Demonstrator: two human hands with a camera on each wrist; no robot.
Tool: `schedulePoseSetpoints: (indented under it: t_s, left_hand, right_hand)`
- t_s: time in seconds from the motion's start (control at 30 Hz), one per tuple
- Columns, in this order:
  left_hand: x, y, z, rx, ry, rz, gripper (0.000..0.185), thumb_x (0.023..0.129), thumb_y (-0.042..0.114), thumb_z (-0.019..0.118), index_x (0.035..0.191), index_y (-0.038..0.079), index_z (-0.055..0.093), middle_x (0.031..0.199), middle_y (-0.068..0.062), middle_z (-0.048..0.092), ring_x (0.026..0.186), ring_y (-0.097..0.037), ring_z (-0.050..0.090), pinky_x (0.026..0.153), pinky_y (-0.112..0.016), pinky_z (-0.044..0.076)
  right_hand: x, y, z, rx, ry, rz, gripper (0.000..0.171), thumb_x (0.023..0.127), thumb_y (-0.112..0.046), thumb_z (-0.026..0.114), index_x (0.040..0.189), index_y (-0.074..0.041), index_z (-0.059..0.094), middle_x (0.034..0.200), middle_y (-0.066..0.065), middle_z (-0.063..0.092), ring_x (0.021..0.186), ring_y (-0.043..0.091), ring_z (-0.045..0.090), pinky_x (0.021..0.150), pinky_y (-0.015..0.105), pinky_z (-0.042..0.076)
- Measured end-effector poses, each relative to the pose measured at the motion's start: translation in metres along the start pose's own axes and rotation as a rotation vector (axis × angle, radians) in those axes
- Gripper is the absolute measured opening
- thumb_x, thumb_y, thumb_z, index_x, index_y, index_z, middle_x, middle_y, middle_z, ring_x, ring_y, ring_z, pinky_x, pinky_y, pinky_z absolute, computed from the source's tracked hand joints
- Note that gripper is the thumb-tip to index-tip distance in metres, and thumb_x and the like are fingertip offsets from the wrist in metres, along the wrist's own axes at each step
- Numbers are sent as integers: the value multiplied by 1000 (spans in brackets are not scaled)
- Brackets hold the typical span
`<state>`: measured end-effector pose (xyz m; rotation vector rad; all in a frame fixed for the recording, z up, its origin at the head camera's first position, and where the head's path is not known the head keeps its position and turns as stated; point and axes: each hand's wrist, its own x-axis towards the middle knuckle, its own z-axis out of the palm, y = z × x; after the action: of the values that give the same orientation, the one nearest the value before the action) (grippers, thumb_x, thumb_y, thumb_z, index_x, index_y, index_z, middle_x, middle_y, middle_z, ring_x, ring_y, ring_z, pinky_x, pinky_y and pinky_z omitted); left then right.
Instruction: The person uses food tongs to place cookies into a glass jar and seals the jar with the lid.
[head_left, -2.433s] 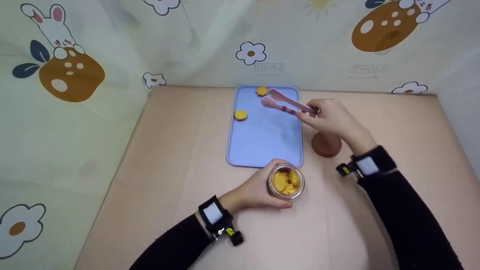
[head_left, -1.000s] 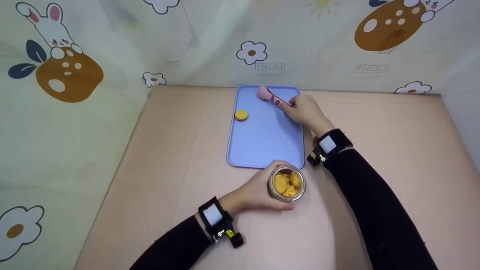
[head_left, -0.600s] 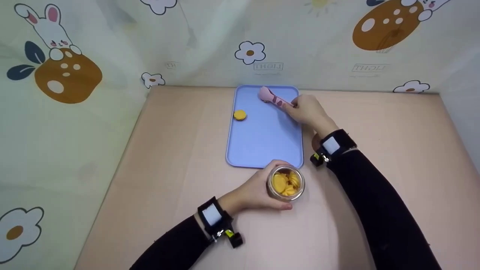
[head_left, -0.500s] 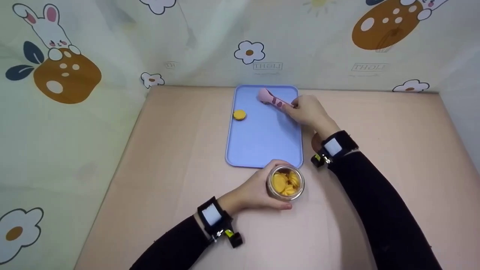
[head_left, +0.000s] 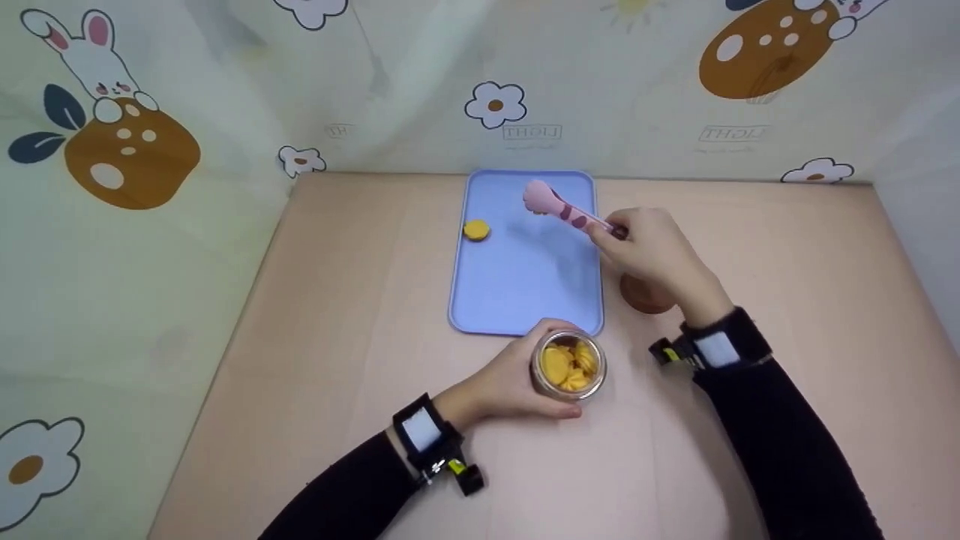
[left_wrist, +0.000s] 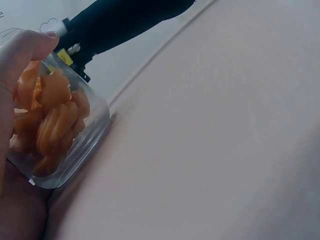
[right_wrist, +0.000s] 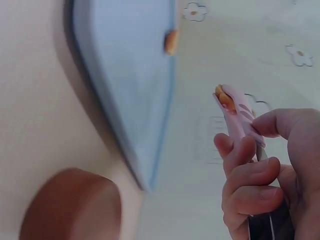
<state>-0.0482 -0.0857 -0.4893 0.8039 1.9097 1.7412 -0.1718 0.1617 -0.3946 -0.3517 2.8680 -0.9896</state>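
Observation:
My right hand (head_left: 656,244) grips pink tongs (head_left: 566,210) over the far right part of the blue tray (head_left: 525,289). In the right wrist view the tongs' tips pinch a small yellow cookie (right_wrist: 226,98); from the head view it is almost hidden under them. Another yellow cookie (head_left: 476,230) lies at the tray's left edge. My left hand (head_left: 510,381) is wrapped round an open clear jar (head_left: 538,375) just in front of the tray. Several ruffled cookies (left_wrist: 55,115) fill the lower part of the jar.
A round reddish-brown lid (head_left: 645,295) sits right of the tray, partly under my right forearm. The tray's far edge is close to the patterned curtain (head_left: 420,90) behind the table (head_left: 352,300).
The tongs closed on the cookie at the tray's far end and lifted it away. My right hand has since drawn back toward me and rightward. The left hand stays on the jar.

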Motion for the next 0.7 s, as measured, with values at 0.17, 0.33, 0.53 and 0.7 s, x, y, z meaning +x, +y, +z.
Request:
schedulePoseSetpoints:
  t_s: [0.17, 0.33, 0.53, 0.7]
  left_hand:
    - [0, 1, -1, 10, 7, 4, 97, 74, 23, 103, 153, 24, 45, 147, 8, 61, 136, -14, 58, 123, -38, 43]
    - [0, 2, -1, 18, 8, 6, 97, 74, 23, 102, 153, 23, 46, 147, 8, 61, 136, -14, 58, 124, -38, 42]
    - [0, 2, 0, 22, 7, 6, 97, 74, 23, 102, 153, 25, 46, 148, 9, 60, 137, -13, 58, 125, -38, 41]
    - [-1, 2, 0, 31, 10, 9, 97, 74, 23, 102, 153, 25, 46, 148, 9, 61, 137, -14, 58, 125, -39, 41]
  right_hand:
    - [-27, -8, -27, -60, 10, -59, 41, 106, -41, 65, 85, -7, 73, 66, 4, 55, 65, 24, 50, 58, 37, 38]
    - [-57, -12, -52, -130, 112, -178, 29, 102, -33, 71, 81, -12, 71, 63, -3, 51, 57, 16, 44, 51, 31, 33]
    - [-94, -12, -83, -203, 175, -424, 9, 93, -19, 79, 86, -13, 76, 65, -11, 50, 56, 7, 43, 50, 22, 33]
    - [-117, -16, -98, -205, 92, -596, 9, 86, -14, 84, 88, -16, 75, 69, -17, 52, 56, -1, 42, 48, 16, 35]
